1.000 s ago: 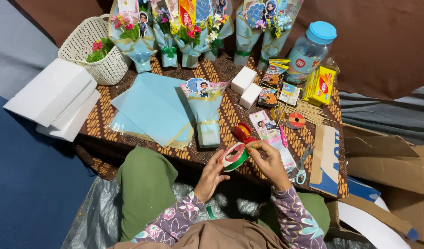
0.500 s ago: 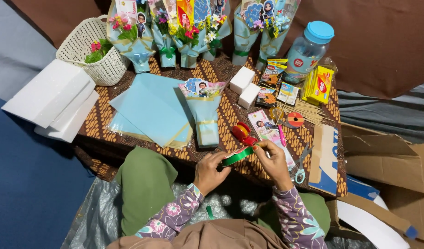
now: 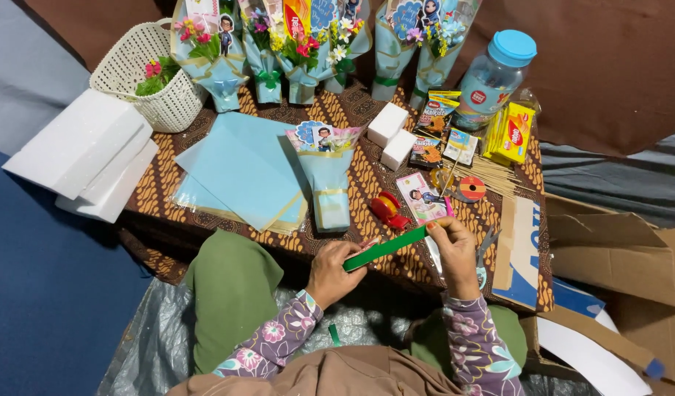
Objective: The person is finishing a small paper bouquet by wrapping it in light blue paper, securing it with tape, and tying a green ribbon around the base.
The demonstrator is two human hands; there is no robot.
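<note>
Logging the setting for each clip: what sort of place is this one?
Probably a home craft spot on the floor, not a workshop. A low table with a brown patterned cloth holds wrapped bouquets, light blue paper sheets and snack packets, with cardboard boxes beside it.

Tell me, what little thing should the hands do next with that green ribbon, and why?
Probably carry the green ribbon over to the blue paper bouquet lying on the table. The left hand and right hand hold the ribbon stretched straight between them, and that bouquet lies just beyond it. The bouquets standing at the back already wear green bands.
</note>
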